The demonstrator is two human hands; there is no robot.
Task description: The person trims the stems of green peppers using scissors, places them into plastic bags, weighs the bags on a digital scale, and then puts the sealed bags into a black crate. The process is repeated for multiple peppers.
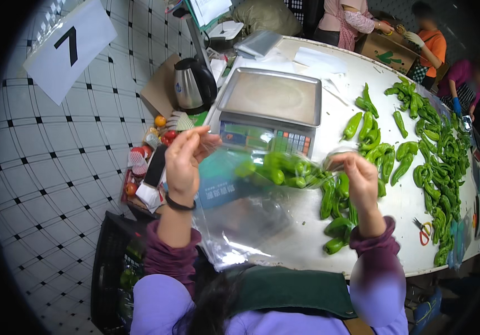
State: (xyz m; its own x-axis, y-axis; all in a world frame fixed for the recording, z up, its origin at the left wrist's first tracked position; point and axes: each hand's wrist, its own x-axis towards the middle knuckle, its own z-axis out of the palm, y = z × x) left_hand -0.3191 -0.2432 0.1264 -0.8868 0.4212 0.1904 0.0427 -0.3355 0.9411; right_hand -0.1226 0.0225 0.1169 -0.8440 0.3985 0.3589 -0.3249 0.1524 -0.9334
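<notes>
A clear plastic bag [248,222] hangs between my hands over the near part of the white table. Several green peppers [282,169] lie inside it, somewhat blurred. My left hand [186,161] pinches the bag's film at the left, and a dark band circles that wrist. On the other side, my right hand [359,178] grips the gathered film between thumb and fingers. Just beyond the bag stands a digital scale [271,98] with a bare metal pan. Loose green peppers [384,161] lie to the right of and below my right hand.
A large heap of green peppers [443,167] runs along the table's [391,251] right side, with red-handled scissors [424,232] beside it. An electric kettle [192,83] stands left of the scale. A black crate [106,268] is at lower left. Several people work at the far side near a cardboard box [384,52].
</notes>
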